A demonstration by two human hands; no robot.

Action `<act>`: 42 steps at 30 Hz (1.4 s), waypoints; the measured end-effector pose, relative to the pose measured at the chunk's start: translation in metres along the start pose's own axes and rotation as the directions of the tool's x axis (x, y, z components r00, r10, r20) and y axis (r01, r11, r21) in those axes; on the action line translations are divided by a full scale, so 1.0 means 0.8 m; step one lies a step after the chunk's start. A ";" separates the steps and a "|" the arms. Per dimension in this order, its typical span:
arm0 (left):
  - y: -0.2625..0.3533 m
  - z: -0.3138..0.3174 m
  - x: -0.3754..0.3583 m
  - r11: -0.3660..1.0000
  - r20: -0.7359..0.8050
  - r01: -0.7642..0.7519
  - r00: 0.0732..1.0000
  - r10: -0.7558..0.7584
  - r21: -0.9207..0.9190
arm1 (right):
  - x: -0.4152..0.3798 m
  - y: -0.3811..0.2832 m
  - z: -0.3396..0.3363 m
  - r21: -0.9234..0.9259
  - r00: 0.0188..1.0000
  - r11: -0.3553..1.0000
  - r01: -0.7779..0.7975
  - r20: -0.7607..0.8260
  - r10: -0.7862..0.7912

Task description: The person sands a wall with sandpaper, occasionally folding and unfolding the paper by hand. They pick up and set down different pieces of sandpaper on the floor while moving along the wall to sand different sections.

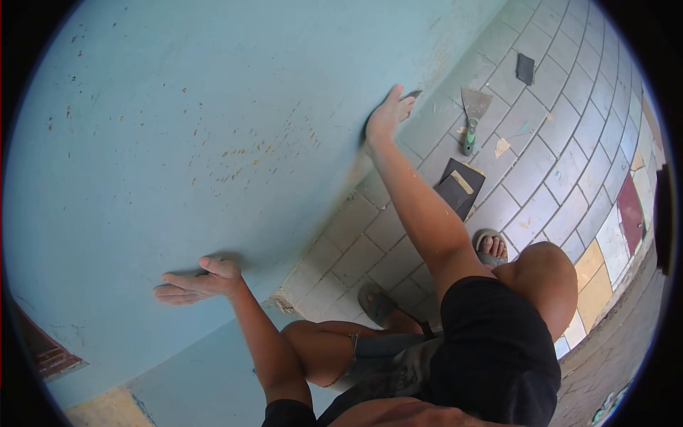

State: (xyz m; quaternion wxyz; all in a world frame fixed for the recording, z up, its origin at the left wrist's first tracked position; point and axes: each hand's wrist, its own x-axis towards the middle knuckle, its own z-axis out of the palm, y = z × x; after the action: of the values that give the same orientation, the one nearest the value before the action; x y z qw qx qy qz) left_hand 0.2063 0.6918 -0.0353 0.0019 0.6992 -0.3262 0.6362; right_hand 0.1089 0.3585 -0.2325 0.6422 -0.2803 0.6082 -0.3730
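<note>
My left hand (pixel 199 285) rests on the light-blue wall (pixel 142 199), fingers stretched out and holding nothing. Farther along, low on the same wall near the floor, my right hand (pixel 388 117) presses a dark grey piece of sandpaper (pixel 412 95). Only an edge of that piece shows beyond the fingers; the rest is hidden under the hand. Between the hands, the wall carries a cluster of small brown chips and scratches (pixel 256 151).
On the tiled floor (pixel 523 114) lie a scraper (pixel 472 119) with a green-and-black handle, a small dark square (pixel 525 69), a larger dark sheet (pixel 455 198) with a tan strip, and paint flakes (pixel 502 146). My sandalled feet (pixel 491 247) are close by.
</note>
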 end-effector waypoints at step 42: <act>0.007 -0.004 0.001 0.999 0.000 0.028 1.000 -0.028 0.036 | 0.043 -0.029 -0.012 0.076 0.961 0.958 0.277 -0.046 -0.274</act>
State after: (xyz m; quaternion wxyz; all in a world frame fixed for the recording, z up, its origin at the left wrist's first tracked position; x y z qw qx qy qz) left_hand 0.2009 0.6883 -0.0365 -0.0019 0.7038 -0.3050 0.6416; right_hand 0.0956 0.3182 -0.2341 0.5842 -0.3292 0.5587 -0.4880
